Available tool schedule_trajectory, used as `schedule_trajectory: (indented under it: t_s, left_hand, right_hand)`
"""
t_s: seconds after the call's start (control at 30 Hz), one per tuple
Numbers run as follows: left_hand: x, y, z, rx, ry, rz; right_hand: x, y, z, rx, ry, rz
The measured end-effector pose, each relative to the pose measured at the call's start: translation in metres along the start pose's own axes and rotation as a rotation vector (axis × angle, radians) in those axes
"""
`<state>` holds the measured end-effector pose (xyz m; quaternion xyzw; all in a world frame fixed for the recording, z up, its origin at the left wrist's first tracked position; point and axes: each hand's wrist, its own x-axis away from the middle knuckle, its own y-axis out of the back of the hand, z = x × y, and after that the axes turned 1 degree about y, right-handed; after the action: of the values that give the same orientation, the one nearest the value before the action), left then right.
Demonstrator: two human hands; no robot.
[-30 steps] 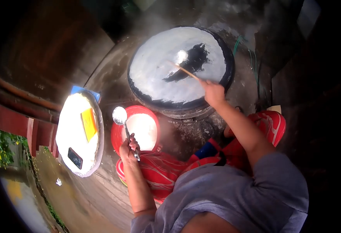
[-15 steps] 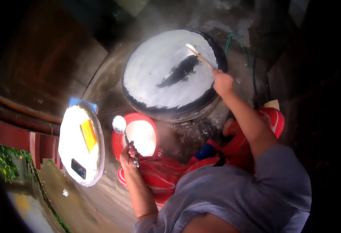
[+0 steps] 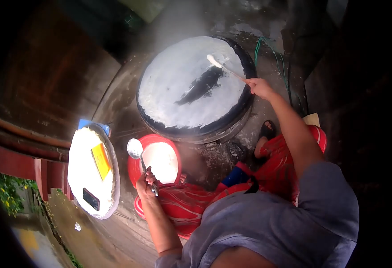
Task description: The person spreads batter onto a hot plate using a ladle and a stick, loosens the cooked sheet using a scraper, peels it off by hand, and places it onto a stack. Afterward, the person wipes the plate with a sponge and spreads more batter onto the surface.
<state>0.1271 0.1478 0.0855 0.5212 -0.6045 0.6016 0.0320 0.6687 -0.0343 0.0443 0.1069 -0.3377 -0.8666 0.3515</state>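
My right hand (image 3: 261,88) is closed around the thin handle of a spreading stick (image 3: 232,73), its tip coated in white paste. That tip is on or just above a large round griddle (image 3: 249,62), beside a dark bare streak (image 3: 201,85) in the white batter layer (image 3: 169,76). In my left hand (image 3: 146,181) is a metal ladle (image 3: 135,148), its bowl raised near the left rim of a red bucket (image 3: 133,167). White liquid batter (image 3: 161,161) fills much of the bucket's opening.
At left stands a round white-topped surface (image 3: 82,167) with a yellow packet (image 3: 101,161) and a dark phone (image 3: 90,199). A blue object (image 3: 85,123) sits behind it. Green cord (image 3: 276,54) lies right of the griddle. Steam rises at the back.
The stick's tip has moved slightly left and toward the dark streak, and my right hand has shifted a little right. My left hand still holds the ladle over the bucket's edge.
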Motion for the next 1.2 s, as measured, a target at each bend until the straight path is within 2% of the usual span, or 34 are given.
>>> schedule_trajectory:
  t_s: [0.07, 0.13, 0.2, 0.23, 0.3, 0.4, 0.47, 0.5, 0.53, 0.6, 0.67, 0.8, 0.93, 0.97, 1.07, 1.13, 1.2]
  left_hand:
    - [0.000, 0.000, 0.000, 0.007, -0.004, -0.001]
    - [-0.002, -0.003, 0.000, 0.016, -0.007, 0.004]
    - [-0.002, -0.004, 0.002, 0.015, 0.003, 0.003]
    - [-0.002, -0.004, 0.002, 0.035, 0.019, 0.017]
    - [-0.004, -0.006, 0.002, 0.035, 0.035, 0.023]
    - [-0.004, -0.006, 0.002, 0.044, 0.056, 0.039]
    - [-0.004, -0.005, 0.001, 0.028, 0.068, 0.048]
    - [-0.003, -0.005, 0.002, 0.010, 0.042, 0.052]
    - [-0.002, -0.005, 0.003, 0.023, 0.039, 0.053]
    - [0.003, -0.006, 0.004, 0.030, 0.067, 0.042]
    - [0.002, -0.007, 0.003, 0.004, 0.057, 0.046]
    - [0.003, -0.007, 0.002, -0.005, 0.041, 0.074]
    - [0.007, -0.005, 0.001, 0.012, 0.047, 0.093]
    - [0.008, -0.004, 0.001, 0.001, 0.041, 0.092]
    - [0.008, 0.003, 0.001, -0.001, 0.038, 0.092]
    - [0.007, 0.007, -0.001, -0.001, 0.038, 0.091]
    - [0.005, 0.007, -0.002, 0.015, 0.051, 0.100]
  right_hand:
    - [0.039, 0.040, 0.042, -0.260, -0.365, 0.296]
    - [0.040, 0.039, 0.026, -0.291, -0.328, 0.236]
    - [0.020, 0.006, -0.027, -0.279, -0.134, -0.198]
    - [0.023, -0.009, -0.017, -0.381, -0.163, -0.159]
    - [0.020, -0.047, -0.006, -0.195, 0.056, -0.091]
    - [0.058, -0.034, 0.068, 0.064, -0.046, 0.094]
    - [0.058, -0.020, 0.062, 0.065, 0.049, 0.133]
    - [0.054, -0.017, 0.053, 0.043, -0.011, 0.036]
    - [0.051, -0.020, 0.042, 0.043, -0.093, -0.152]
    - [0.045, -0.039, 0.024, -0.074, -0.110, -0.126]
    - [0.057, -0.063, 0.046, 0.028, 0.049, -0.019]
    - [0.089, -0.079, 0.104, 0.133, 0.049, 0.193]
    - [0.109, -0.033, 0.131, 0.326, 0.119, 0.214]
    - [0.112, -0.019, 0.133, 0.323, 0.087, 0.179]
    - [0.124, -0.012, 0.127, 0.487, 0.255, -0.156]
    - [0.141, -0.036, 0.130, 0.473, 0.393, -0.245]
    - [0.158, -0.077, 0.127, 0.551, 0.595, -0.234]
